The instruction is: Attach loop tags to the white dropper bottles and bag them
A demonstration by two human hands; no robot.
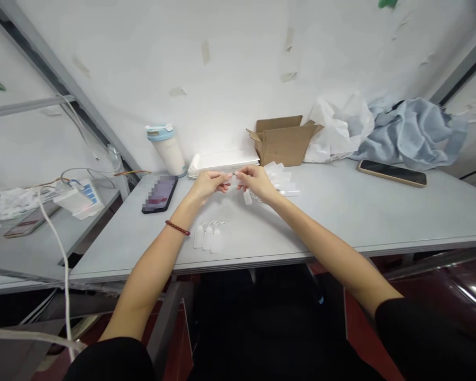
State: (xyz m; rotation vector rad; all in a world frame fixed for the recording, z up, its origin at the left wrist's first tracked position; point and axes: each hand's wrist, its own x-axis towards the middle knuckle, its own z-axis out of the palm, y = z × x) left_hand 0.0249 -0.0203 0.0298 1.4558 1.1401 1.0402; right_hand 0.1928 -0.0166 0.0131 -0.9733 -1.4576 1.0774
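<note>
My left hand (208, 184) and my right hand (255, 182) meet above the grey table (341, 211), fingers pinched together on a small white tag (233, 179) held between them. Another small white piece (247, 197) hangs just under my right hand. Three finished white tags with string loops (209, 236) lie on the table nearer to me, beside my left forearm. A pile of small clear bags (281, 177) lies right behind my right hand. A red bead bracelet (177, 227) is on my left wrist.
A black phone (159, 193) lies left of my hands, a lidded cup (167, 148) and a white tray stack (222, 161) behind. An open cardboard box (282, 140), white plastic bag (337, 129), blue cloth (412, 129) and another phone (392, 173) sit at the back right. Cables and a side table are left.
</note>
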